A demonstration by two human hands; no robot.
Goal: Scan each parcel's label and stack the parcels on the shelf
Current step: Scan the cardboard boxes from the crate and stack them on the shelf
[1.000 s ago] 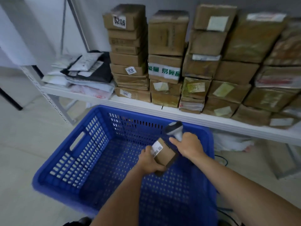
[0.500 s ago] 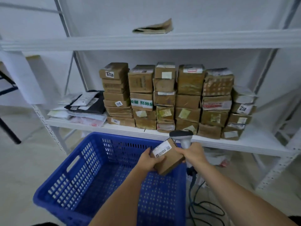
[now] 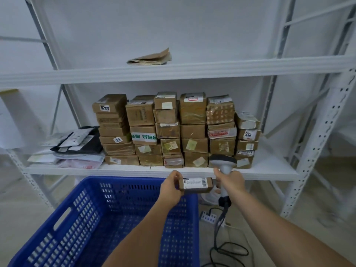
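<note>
Item: 1 small parcel, pinched by left hand, label up, lifted from over the blue basket to the shelf edge. Right hand fingers clamped on scanner. Judged: scan done, stacking next.

"6206" is printed on the top-left box, "1218" on a lower box in that stack, and "218", perhaps partly cut off, on a right-hand box. Green Chinese characters are carried on a white band.
</note>
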